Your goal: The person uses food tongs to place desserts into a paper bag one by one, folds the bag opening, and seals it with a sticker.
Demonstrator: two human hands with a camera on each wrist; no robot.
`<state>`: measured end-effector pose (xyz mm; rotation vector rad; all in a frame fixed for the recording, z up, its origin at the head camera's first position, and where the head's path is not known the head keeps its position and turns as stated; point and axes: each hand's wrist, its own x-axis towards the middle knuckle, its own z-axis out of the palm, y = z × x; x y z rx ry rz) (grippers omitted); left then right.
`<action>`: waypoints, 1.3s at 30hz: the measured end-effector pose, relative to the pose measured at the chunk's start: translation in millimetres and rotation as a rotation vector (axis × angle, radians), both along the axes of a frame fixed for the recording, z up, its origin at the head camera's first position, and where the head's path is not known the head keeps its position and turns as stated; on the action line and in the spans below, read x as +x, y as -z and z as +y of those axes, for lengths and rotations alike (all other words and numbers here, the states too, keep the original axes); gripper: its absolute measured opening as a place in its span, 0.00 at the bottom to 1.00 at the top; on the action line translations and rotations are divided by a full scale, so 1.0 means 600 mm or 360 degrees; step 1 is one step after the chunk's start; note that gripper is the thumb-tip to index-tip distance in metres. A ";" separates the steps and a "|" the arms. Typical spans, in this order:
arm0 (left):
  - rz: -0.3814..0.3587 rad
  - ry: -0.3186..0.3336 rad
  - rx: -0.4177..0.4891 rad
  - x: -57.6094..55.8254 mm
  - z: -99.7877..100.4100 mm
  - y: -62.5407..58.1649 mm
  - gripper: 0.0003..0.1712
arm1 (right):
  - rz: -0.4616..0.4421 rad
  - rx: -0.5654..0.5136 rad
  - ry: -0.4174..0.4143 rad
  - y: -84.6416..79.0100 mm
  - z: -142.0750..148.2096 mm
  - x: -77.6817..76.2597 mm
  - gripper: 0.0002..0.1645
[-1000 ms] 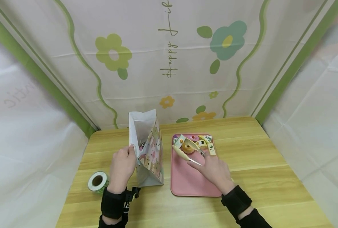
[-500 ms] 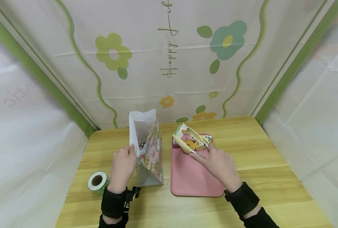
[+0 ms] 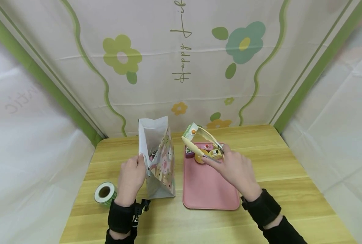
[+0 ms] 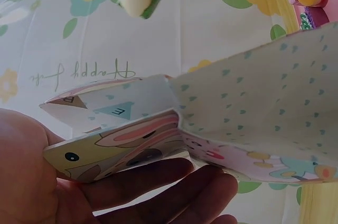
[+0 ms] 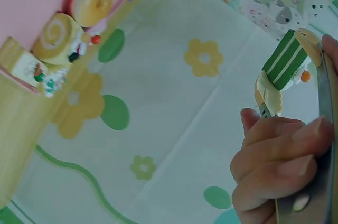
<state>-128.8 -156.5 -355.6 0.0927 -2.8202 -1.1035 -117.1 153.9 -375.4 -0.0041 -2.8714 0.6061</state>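
My left hand (image 3: 131, 176) grips the near left edge of a paper bag (image 3: 165, 162) printed with cartoon animals, which stands upright with its mouth spread. Most of what lies inside the bag is hidden. My right hand (image 3: 238, 172) holds cream-tipped metal tongs (image 3: 193, 147). Between the tong tips a small toy cake slice with green and white layers (image 5: 284, 61) is pinched, raised beyond the far left corner of a pink tray (image 3: 211, 193). At the tray's far end lie a doughnut (image 5: 91, 1), a swiss roll (image 5: 57, 38), a purple cake slice (image 3: 189, 153) and other toy cakes.
A roll of stickers or tape (image 3: 104, 192) with a green outer side stands left of my left wrist. White flowered cloth (image 3: 156, 84) hangs right behind the wooden table (image 3: 275, 162) and along both sides.
The tongs have lifted the green-layered cake slice up off the tray and away beyond its far edge. My right hand has shifted slightly right; my left hand stays on the bag.
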 end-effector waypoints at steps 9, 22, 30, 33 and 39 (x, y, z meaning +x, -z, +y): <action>-0.0030 -0.0009 -0.0029 0.000 -0.002 -0.006 0.26 | 0.0126 0.0016 -0.0116 -0.052 -0.017 -0.013 0.48; -0.0040 -0.0024 -0.0053 0.002 -0.012 -0.015 0.27 | 0.0246 0.0370 -0.0414 -0.126 -0.076 -0.057 0.46; -0.0034 -0.0047 -0.0086 0.001 -0.016 -0.018 0.27 | 0.0199 0.0568 -0.0544 -0.151 -0.089 -0.081 0.44; -0.0035 -0.0050 -0.0103 0.000 -0.017 -0.018 0.27 | 0.0135 0.0638 -0.0596 -0.160 -0.095 -0.089 0.44; -0.0020 -0.0056 -0.0098 -0.001 -0.015 -0.018 0.26 | 0.0122 0.0727 -0.0655 -0.171 -0.113 -0.103 0.44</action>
